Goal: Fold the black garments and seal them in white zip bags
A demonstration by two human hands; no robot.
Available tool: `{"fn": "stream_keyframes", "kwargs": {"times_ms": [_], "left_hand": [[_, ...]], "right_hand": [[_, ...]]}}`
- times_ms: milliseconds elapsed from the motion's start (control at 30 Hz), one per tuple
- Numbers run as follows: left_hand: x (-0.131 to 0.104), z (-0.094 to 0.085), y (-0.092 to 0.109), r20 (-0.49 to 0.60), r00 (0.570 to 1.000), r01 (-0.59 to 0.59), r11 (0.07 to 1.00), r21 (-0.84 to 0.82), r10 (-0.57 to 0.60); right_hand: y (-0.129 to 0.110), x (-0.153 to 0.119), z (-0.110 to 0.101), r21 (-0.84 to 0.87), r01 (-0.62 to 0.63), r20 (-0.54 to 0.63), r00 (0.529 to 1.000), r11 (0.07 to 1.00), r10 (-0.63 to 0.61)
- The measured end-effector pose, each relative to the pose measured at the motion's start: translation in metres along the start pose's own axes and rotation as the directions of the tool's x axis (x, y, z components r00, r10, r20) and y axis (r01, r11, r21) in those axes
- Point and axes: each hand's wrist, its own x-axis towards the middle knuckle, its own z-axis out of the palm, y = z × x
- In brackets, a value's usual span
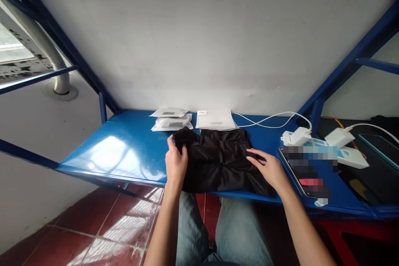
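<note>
A black cloth (215,162) lies wrinkled at the middle of the desk's front edge in the head view, its lower side reaching that edge. The left hand (176,160) grasps its upper left corner, thumb on top, and that corner is bunched up. The right hand (264,166) has its fingertips on the right side of the cloth — whether they pinch it or only rest there, I cannot tell.

Along the back edge of the blue desk (90,153) sit two piles of flat white packets, a left pile (172,124) and a right pile (216,119), the right one just behind the cloth. A white cable (274,119) runs from beside the right pile to a charger (301,136) on a power strip (353,158) near the desk's right edge. A phone (293,168) lies between the right hand and that edge — partly blurred out.
</note>
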Motion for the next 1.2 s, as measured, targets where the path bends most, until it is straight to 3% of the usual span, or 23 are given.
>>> {"fn": "stream_keyframes", "kwargs": {"times_ms": [67, 133, 167, 233, 300, 367, 467, 567, 600, 633, 733, 767, 800, 900, 967, 1100, 1200], "left_hand": [[0.0, -0.009, -0.015, -0.088, 0.996, -0.009, 0.999, 0.032, 0.012], [-0.001, -0.015, -0.023, -0.187, 0.978, -0.071, 0.987, 0.142, 0.097], [0.0, -0.016, -0.024, -0.195, 0.964, -0.138, 0.969, 0.204, 0.179], [0.006, -0.017, -0.017, -0.06, 0.922, -0.349, 0.891, 0.29, 0.381], [0.016, -0.019, -0.006, 0.208, 0.824, -0.566, 0.771, 0.291, 0.526], [0.024, -0.026, 0.003, 0.423, 0.701, -0.695, 0.683, 0.225, 0.574], [0.02, -0.049, 0.003, 0.564, 0.545, -0.778, 0.625, 0.063, 0.621], [0.004, -0.072, -0.005, 0.695, 0.39, -0.751, 0.645, -0.139, 0.604], [0.0, -0.076, -0.007, 0.722, 0.357, -0.719, 0.668, -0.192, 0.593], [-0.001, -0.077, -0.008, 0.719, 0.364, -0.692, 0.689, -0.217, 0.592], [0.01, -0.059, -0.002, 0.592, 0.488, -0.727, 0.674, -0.133, 0.642], [0.018, -0.048, 0.002, 0.556, 0.504, -0.761, 0.644, -0.077, 0.661], [0.026, -0.038, 0.005, 0.548, 0.494, -0.793, 0.608, -0.034, 0.675], [0.053, -0.014, 0.016, 0.615, 0.412, -0.834, 0.55, -0.044, 0.672], [0.069, -0.007, 0.022, 0.622, 0.422, -0.805, 0.589, -0.078, 0.659], [0.097, 0.001, 0.043, 0.508, 0.621, -0.707, 0.707, 0.032, 0.597], [0.101, 0.011, 0.065, 0.446, 0.701, -0.663, 0.739, 0.118, 0.557]], "right_hand": [[0.0, 0.007, -0.005, -0.042, -0.003, 0.001, 1.0, 0.999, 0.003], [0.0, 0.016, -0.01, -0.097, 0.02, -0.019, 1.0, 0.995, -0.022], [-0.002, 0.02, -0.011, -0.12, 0.04, -0.029, 0.999, 0.992, -0.044], [-0.008, 0.026, -0.016, -0.168, 0.103, -0.037, 0.993, 0.98, -0.111], [-0.019, 0.025, -0.023, -0.226, 0.191, -0.041, 0.978, 0.955, -0.205], [-0.032, 0.014, -0.034, -0.257, 0.287, -0.032, 0.952, 0.923, -0.305], [-0.042, -0.02, -0.057, -0.193, 0.403, 0.076, 0.915, 0.895, -0.395], [-0.034, -0.057, -0.074, -0.131, 0.382, 0.327, 0.888, 0.915, -0.324], [-0.03, -0.064, -0.076, -0.129, 0.356, 0.377, 0.881, 0.926, -0.286], [-0.026, -0.065, -0.077, -0.135, 0.333, 0.386, 0.885, 0.933, -0.26], [-0.022, -0.043, -0.068, -0.186, 0.364, 0.264, 0.913, 0.913, -0.31], [-0.024, -0.03, -0.062, -0.219, 0.396, 0.258, 0.905, 0.891, -0.339], [-0.026, -0.016, -0.055, -0.251, 0.434, 0.289, 0.887, 0.865, -0.36], [-0.031, 0.021, -0.04, -0.289, 0.514, 0.454, 0.816, 0.808, -0.358], [-0.032, 0.039, -0.037, -0.278, 0.497, 0.467, 0.818, 0.822, -0.336], [-0.034, 0.081, -0.045, -0.206, 0.336, 0.235, 0.929, 0.919, -0.287], [-0.048, 0.119, -0.045, -0.226, 0.263, 0.131, 0.962, 0.938, -0.238]]}}
